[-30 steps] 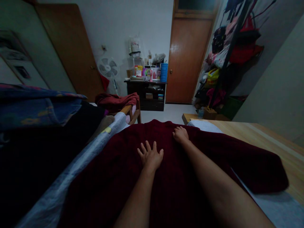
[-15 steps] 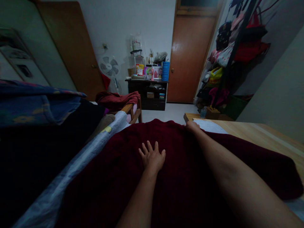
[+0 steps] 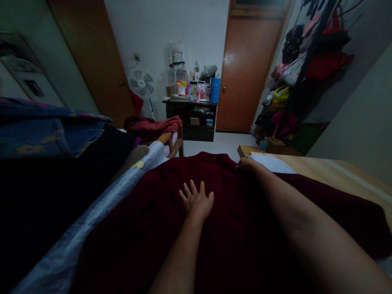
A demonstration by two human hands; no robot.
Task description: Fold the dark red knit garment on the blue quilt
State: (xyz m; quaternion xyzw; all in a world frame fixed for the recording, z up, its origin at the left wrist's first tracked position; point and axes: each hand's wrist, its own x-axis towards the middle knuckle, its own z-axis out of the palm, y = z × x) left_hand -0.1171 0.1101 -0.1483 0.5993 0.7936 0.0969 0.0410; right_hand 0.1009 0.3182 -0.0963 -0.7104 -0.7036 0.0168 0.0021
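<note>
A dark red sweater (image 3: 171, 204) lies spread out before me, one sleeve reaching out to the right. My left hand (image 3: 197, 200) rests flat on its middle, palm down with the fingers spread. At the sweater's far edge, right of the collar, my right hand (image 3: 246, 164) is closed on the fabric; its fingertips are partly hidden. Under the sweater shows a pale blue-white cloth (image 3: 272, 162), which also runs along the left side.
Dark clothes and a blue patterned denim garment (image 3: 45, 134) are piled at the left. A wooden chair (image 3: 176, 147) draped with reddish cloth stands beyond. To the right is a light wooden tabletop (image 3: 333, 167). A fan (image 3: 141, 83) and a dark cabinet (image 3: 190, 122) stand by the wall.
My right hand has shifted slightly at the sweater's far edge, and the fabric there has moved a little. My left hand stays in place. The camera view has shifted slightly.
</note>
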